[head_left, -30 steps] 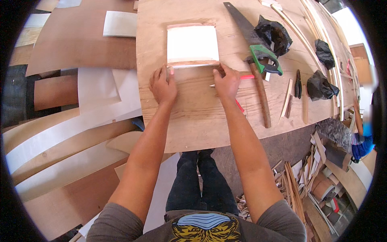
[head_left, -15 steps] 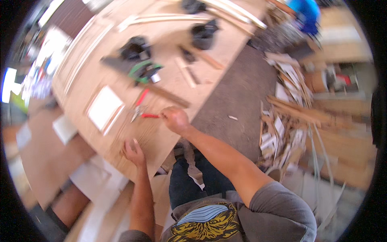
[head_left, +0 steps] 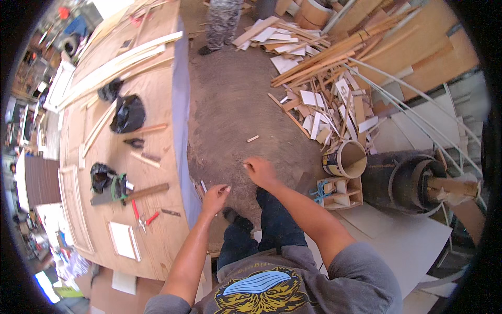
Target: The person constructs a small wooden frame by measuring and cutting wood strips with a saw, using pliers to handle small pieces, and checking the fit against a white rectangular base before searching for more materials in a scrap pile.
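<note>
My left hand (head_left: pixel 215 199) is past the table's right edge, over the floor, fingers drawn together. Something small and pale may be at its fingertips; I cannot make it out. My right hand (head_left: pixel 263 172) hangs over the brown floor, thumb and fingers curled in a pinch, and whatever is in it is too small to tell. On the wooden table (head_left: pixel 151 175) to the left lie red-handled pliers (head_left: pixel 142 222) with spread handles, a small dark flat strip (head_left: pixel 171 213) and a white rectangular panel (head_left: pixel 124 240). Both hands are apart from these.
Black plastic bags (head_left: pixel 128 113), a green-and-black tool (head_left: pixel 119 187) and wood strips (head_left: pixel 149 159) lie on the table. Scrap wood (head_left: pixel 324 112) is heaped on the floor at right, near a bucket (head_left: pixel 345 159) and a wooden box (head_left: pixel 340 192). A person in camouflage trousers (head_left: pixel 222 23) stands ahead.
My view has swung right, toward the floor and scrap heap. Both hands have left the tabletop area; the left, earlier spread over the table, now has its fingers together. The pliers stay behind.
</note>
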